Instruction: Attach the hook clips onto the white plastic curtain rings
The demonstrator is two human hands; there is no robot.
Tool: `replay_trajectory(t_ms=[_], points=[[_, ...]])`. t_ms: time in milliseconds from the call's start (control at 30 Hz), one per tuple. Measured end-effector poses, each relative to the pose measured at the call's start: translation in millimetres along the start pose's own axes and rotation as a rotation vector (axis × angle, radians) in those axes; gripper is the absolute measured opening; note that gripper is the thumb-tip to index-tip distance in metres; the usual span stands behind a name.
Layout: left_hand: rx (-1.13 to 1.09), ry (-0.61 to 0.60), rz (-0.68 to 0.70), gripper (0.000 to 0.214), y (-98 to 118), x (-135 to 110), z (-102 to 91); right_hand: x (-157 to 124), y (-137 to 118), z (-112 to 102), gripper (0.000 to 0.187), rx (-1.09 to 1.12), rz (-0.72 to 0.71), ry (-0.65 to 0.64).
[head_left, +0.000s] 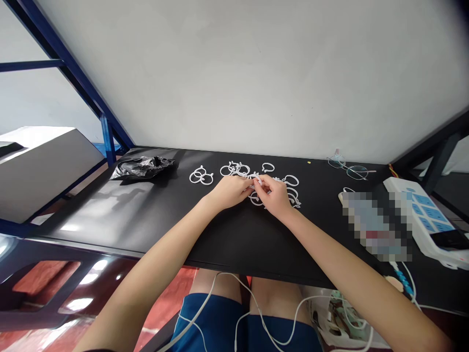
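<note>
Above the black table (154, 215), my left hand (232, 190) and my right hand (275, 194) meet with their fingertips pinched on a white curtain ring (258, 179). Much of that ring is hidden by the fingers. More white rings lie around and beneath my hands: a tangled bunch (238, 169) behind the left one, a single ring (268, 167) farther back, and several by the right one, such as a ring (291, 181). Apart to the left sits a small cluster of linked rings (201, 176).
A crumpled black plastic bag (142, 168) lies at the back left. On the right are eyeglasses (348, 167), a blurred-out phone-like object (377, 227) with a cable, and a white power strip (427, 215). White cables (256, 303) hang across my lap. A wall (256, 88) rises behind the table.
</note>
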State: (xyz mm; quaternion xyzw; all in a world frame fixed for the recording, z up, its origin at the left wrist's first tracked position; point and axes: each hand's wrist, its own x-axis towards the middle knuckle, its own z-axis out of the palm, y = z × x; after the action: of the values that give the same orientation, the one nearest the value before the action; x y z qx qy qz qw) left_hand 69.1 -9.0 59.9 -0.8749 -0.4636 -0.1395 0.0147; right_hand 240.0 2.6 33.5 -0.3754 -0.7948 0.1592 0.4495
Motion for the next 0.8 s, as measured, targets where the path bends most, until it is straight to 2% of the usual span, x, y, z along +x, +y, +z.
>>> replay_trajectory(t_ms=[300,433,800], points=[[-0.001,0.047,0.038,0.024,-3.3,-0.1,1.3,1.0,0.5,-0.7,0.022,-0.002,0.006,0.019],[0.024,0.034,0.036,0.027,-3.5,0.4,0.6,0.3,1.8,-0.1,0.015,0.002,-0.002,0.052],[-0.045,0.116,0.032,0.028,-2.2,-1.7,-3.5,-0.9,2.7,-0.7,0.022,0.024,0.005,0.075]])
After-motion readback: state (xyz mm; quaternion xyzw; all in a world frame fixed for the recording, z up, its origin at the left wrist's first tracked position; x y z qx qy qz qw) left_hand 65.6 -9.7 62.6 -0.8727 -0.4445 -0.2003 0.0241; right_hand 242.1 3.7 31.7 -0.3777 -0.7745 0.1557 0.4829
